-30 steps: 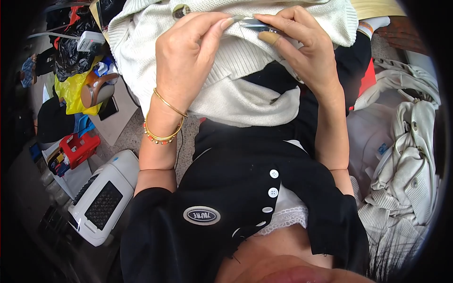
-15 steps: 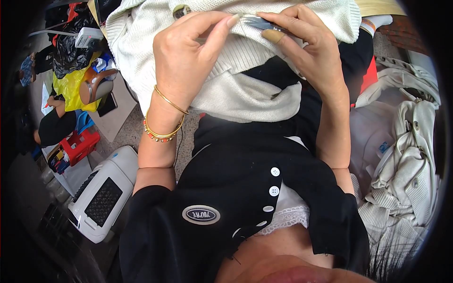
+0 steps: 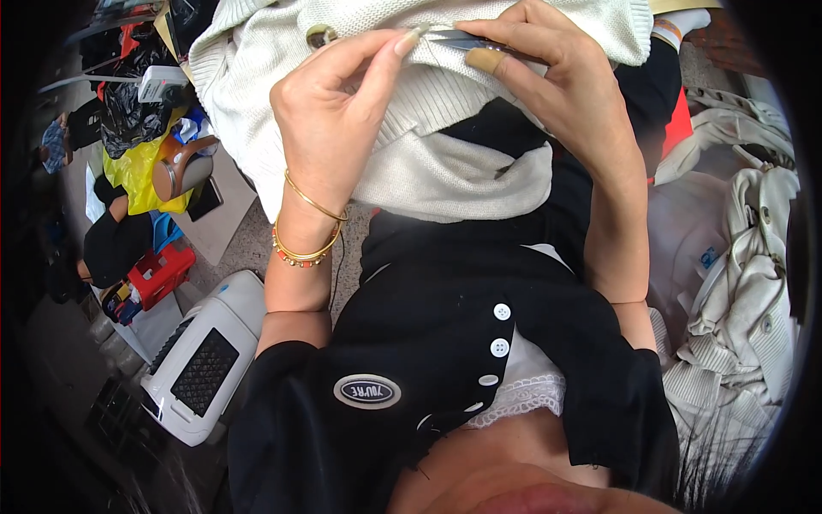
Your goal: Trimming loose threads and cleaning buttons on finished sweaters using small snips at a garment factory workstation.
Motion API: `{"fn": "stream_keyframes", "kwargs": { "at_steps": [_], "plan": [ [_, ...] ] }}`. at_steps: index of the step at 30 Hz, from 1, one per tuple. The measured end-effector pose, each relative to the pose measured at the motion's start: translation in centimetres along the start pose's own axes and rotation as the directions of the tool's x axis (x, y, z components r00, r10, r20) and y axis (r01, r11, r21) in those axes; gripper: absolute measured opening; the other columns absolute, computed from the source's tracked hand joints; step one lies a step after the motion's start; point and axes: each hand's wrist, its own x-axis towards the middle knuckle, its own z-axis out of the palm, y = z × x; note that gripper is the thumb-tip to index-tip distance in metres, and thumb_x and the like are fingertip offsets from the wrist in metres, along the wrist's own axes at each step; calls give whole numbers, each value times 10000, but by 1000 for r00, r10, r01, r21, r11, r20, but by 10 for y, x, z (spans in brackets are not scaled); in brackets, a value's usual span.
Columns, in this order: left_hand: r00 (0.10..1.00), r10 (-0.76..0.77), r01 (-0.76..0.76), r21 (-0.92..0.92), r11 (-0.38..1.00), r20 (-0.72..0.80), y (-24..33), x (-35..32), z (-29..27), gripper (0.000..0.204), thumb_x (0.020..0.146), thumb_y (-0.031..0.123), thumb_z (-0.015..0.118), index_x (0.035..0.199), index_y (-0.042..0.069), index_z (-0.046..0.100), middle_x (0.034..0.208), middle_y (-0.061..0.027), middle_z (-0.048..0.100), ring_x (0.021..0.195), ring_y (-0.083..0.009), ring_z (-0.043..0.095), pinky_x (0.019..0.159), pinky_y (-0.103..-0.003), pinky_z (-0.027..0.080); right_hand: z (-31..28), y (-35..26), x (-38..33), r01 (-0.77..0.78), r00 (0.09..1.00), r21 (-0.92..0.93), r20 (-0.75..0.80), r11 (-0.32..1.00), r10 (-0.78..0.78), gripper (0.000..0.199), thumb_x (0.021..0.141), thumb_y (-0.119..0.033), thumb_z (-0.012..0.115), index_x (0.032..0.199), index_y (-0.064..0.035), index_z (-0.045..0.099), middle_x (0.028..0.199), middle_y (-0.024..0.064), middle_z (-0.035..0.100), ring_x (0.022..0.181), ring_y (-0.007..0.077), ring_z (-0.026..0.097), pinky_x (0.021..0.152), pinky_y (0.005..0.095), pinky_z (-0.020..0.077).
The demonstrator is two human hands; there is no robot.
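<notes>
both grips clamped: left hand (image 3: 330, 111) pinches cream knit cardigan (image 3: 428, 163) beside its button (image 3: 321, 36); right hand (image 3: 556, 86) holds small thread snips (image 3: 458, 39) against fabric.

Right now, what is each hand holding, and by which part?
Right hand holds small metal snips by the handle end; left hand pinches the cream knitted garment near its edge.

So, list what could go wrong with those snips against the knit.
1. The right hand holds small metal snips with the tips lying right on the cream knitted garment; a slip could nick the yarn.
2. The left hand has a fingertip very near the blades and could get pricked.
3. The garment hangs loose over the lap, so it may shift under the blades.
</notes>
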Motion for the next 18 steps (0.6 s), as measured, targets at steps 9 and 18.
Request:
{"fn": "stream_keyframes", "kwargs": {
  "at_steps": [9, 18],
  "plan": [
    [1000, -18, 18, -49, 999, 9, -1, 0, 1, 110, 911, 91, 775, 997, 29, 803, 808, -50, 756, 719, -68, 681, 654, -207, 524, 0, 2, -1, 33, 999, 13, -2, 999, -33, 281, 878, -54, 753, 1145, 31, 728, 837, 101, 600, 725, 201, 581, 640, 304, 461],
    [998, -48, 50, -92, 994, 27, -2, 1, 3, 122, 924, 92, 766, 1017, 17, 794, 825, -36, 757, 751, -61, 679, 684, -202, 526, 37, 57, 25, 779, 588, 112, -473, 617, -656, 266, 852, -53, 766, 1111, 4, 741, 863, 91, 610, 738, 214, 593, 645, 307, 469]
  ]
}}
